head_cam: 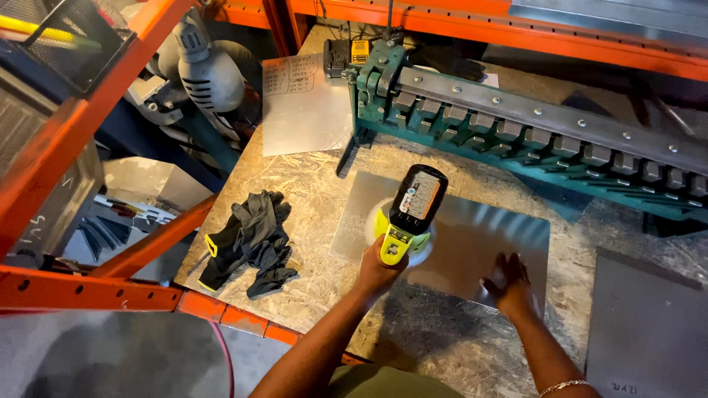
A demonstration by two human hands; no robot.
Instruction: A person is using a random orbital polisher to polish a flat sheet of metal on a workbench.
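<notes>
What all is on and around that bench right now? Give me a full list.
metal sheet: one, silver, bench centre, under both hands
cordless power tool: one, yellow-green and black, on the sheet's left part
gloves: one pair, black, bench left
bending brake: one, green, bench rear
small sheet: one, grey, written on, rear left
grey panel: one, bench right
rack beams: orange, left and top
left hand: grips the tool
right hand: flat on the sheet

We see a chipboard workbench (317,191) carrying a shiny metal sheet (472,243), black gloves (251,239) (crumpled, near the front left edge), a green bending brake (531,133) along the back, and another grey sheet (306,110) behind.
</notes>
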